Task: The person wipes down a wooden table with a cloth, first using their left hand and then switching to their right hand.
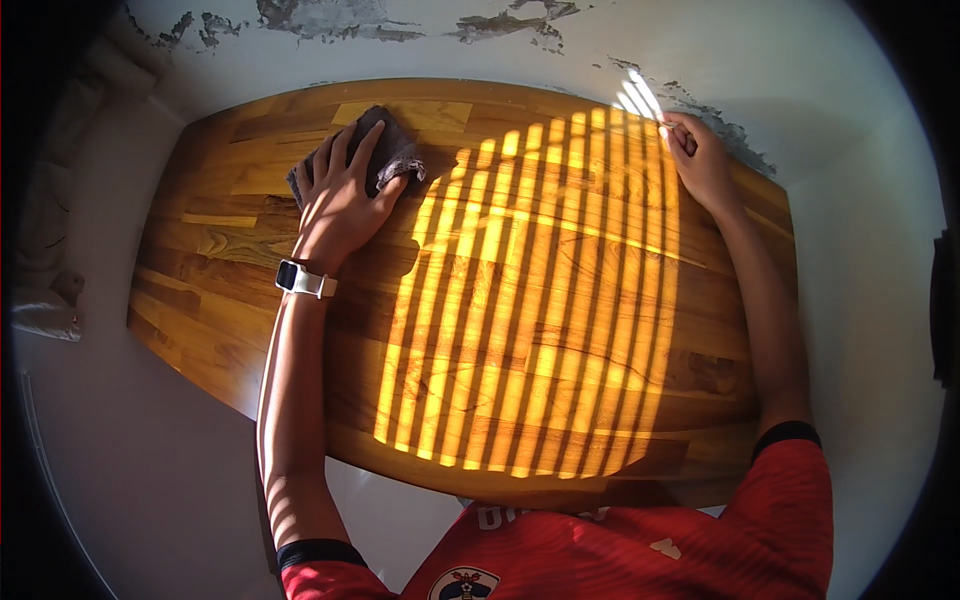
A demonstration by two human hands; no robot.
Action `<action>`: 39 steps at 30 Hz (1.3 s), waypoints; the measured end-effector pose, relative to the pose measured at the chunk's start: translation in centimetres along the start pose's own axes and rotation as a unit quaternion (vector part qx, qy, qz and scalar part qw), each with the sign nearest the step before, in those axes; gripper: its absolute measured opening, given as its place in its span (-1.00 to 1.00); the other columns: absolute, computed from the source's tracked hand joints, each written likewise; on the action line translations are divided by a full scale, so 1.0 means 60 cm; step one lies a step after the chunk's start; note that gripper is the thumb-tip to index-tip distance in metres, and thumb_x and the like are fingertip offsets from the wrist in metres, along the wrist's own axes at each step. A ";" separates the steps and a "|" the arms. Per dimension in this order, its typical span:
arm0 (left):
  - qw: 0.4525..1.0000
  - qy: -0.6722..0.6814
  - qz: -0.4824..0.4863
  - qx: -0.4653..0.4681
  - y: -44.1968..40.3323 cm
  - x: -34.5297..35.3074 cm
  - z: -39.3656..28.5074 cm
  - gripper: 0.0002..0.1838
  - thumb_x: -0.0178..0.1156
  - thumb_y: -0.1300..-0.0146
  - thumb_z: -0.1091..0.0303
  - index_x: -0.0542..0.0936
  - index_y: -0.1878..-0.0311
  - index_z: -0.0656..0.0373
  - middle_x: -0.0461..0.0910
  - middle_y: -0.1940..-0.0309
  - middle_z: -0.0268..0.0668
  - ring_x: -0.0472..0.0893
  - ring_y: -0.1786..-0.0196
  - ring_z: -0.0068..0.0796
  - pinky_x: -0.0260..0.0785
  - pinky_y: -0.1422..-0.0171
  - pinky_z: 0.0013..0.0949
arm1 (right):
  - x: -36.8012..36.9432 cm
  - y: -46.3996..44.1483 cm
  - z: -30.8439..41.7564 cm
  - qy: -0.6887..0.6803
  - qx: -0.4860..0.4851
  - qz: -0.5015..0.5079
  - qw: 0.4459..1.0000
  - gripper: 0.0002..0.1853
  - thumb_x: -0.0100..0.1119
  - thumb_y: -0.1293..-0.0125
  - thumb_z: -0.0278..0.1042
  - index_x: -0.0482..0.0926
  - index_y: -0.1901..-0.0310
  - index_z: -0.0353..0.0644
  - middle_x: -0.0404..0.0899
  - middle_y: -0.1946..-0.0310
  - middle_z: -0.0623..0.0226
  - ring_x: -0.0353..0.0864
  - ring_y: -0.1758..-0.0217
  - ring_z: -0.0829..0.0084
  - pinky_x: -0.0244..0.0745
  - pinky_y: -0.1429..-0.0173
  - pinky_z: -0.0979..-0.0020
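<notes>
A dark grey cloth lies folded on the wooden tabletop, toward its far left side. My left hand is on top of it, fingers spread and bent over the cloth, thumb along its near right edge. The palm hides part of the cloth. At the far right edge of the tabletop, close to the wall, is my right hand. Its fingers are curled in with the fingertips together. Whatever they may pinch is too small to make out.
Striped sunlight falls across the middle and right of the tabletop. The white wall behind it has peeling grey patches. Another wall stands close on the right. A clear plastic bag appears at the far left.
</notes>
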State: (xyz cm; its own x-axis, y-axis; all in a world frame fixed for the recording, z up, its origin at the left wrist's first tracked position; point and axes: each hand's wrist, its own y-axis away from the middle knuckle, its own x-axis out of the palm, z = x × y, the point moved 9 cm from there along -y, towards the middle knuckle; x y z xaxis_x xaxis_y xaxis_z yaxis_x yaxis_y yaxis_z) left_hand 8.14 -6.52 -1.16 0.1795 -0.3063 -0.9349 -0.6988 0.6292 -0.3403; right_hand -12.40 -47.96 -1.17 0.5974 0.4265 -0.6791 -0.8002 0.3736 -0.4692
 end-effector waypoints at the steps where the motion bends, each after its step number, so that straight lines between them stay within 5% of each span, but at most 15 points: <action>1: 1.000 0.000 -0.001 0.002 0.000 -0.001 0.000 -0.17 0.29 -0.35 -0.20 0.36 -0.65 -0.20 0.27 -0.67 -0.17 0.19 -0.70 0.03 -0.14 -0.76 0.24 | 0.001 0.000 -0.002 0.001 0.001 0.000 1.000 -0.76 0.29 -0.53 -0.48 0.68 -0.16 -0.22 0.28 0.49 0.50 0.24 0.44 0.61 0.31 0.27 0.46; 6: 1.000 -0.001 -0.001 0.002 0.000 0.000 0.000 -0.17 0.30 -0.35 -0.20 0.37 -0.65 -0.20 0.27 -0.67 -0.18 0.19 -0.70 0.02 -0.14 -0.76 0.23 | 0.001 0.000 -0.004 -0.004 0.016 0.001 1.000 -0.78 0.30 -0.51 -0.51 0.68 -0.13 -0.24 0.29 0.49 0.50 0.25 0.43 0.61 0.32 0.27 0.46; 12: 1.000 0.002 -0.001 0.002 0.000 -0.001 0.001 -0.17 0.31 -0.35 -0.19 0.37 -0.65 -0.20 0.27 -0.67 -0.18 0.20 -0.69 0.02 -0.14 -0.75 0.23 | -0.025 0.003 0.051 0.020 -0.114 -0.094 0.989 -0.88 0.35 -0.44 -0.57 0.64 0.05 -0.23 0.53 0.44 0.44 0.46 0.39 0.62 0.49 0.18 0.48; 15: 1.000 0.002 0.000 0.000 0.000 -0.002 0.001 -0.17 0.30 -0.35 -0.20 0.37 -0.65 -0.21 0.27 -0.67 -0.18 0.20 -0.69 0.02 -0.13 -0.75 0.23 | -0.023 0.006 0.018 -0.010 -0.002 -0.067 0.998 -0.91 0.38 -0.43 -0.55 0.64 0.12 -0.25 0.67 0.37 0.39 0.61 0.33 0.60 0.56 0.12 0.47; 21: 1.000 -0.013 0.011 -0.003 0.001 -0.008 0.015 -0.19 0.24 -0.39 -0.16 0.34 -0.67 -0.19 0.26 -0.68 -0.20 0.20 -0.69 -0.01 -0.08 -0.74 0.12 | -0.026 0.009 0.022 -0.028 0.004 -0.077 0.997 -0.88 0.42 -0.44 -0.50 0.64 0.18 -0.31 0.79 0.29 0.30 0.77 0.18 0.56 0.62 0.03 0.46; 28: 1.000 -0.014 -0.006 0.026 0.010 -0.011 -0.017 -0.17 0.25 -0.39 -0.14 0.34 -0.67 -0.09 0.24 -0.67 -0.04 0.21 -0.67 0.12 -0.03 -0.71 0.21 | -0.026 0.007 0.024 -0.049 -0.006 -0.077 0.996 -0.88 0.38 -0.48 -0.50 0.60 0.13 -0.31 0.81 0.23 0.27 0.80 0.14 0.54 0.63 -0.01 0.46; 34: 0.985 0.080 0.010 0.150 0.014 -0.023 -0.096 -0.32 0.14 -0.42 0.06 0.42 -0.62 -0.29 0.14 -0.73 -0.18 0.06 -0.77 0.01 -0.20 -0.81 0.26 | -0.024 0.005 0.029 -0.025 -0.018 -0.089 0.996 -0.84 0.38 -0.50 -0.44 0.56 0.11 -0.26 0.76 0.25 0.31 0.75 0.20 0.55 0.63 0.07 0.46; 39: 0.998 0.040 0.013 0.051 -0.005 -0.006 -0.012 -0.44 0.14 -0.47 0.12 0.52 -0.53 -0.25 0.20 -0.72 -0.22 0.10 -0.77 -0.04 -0.11 -0.79 0.13 | -0.018 0.004 0.040 -0.013 -0.056 -0.075 0.996 -0.85 0.38 -0.49 -0.45 0.56 0.14 -0.24 0.72 0.29 0.33 0.71 0.25 0.56 0.61 0.10 0.46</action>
State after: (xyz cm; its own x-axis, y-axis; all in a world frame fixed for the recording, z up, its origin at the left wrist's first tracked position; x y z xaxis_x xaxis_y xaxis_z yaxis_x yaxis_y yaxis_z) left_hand 7.75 -7.12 -0.66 0.1028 -0.3430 -0.9337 -0.6283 0.7053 -0.3283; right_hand -13.14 -46.34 0.83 0.7113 0.3938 -0.5822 -0.7013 0.3421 -0.6254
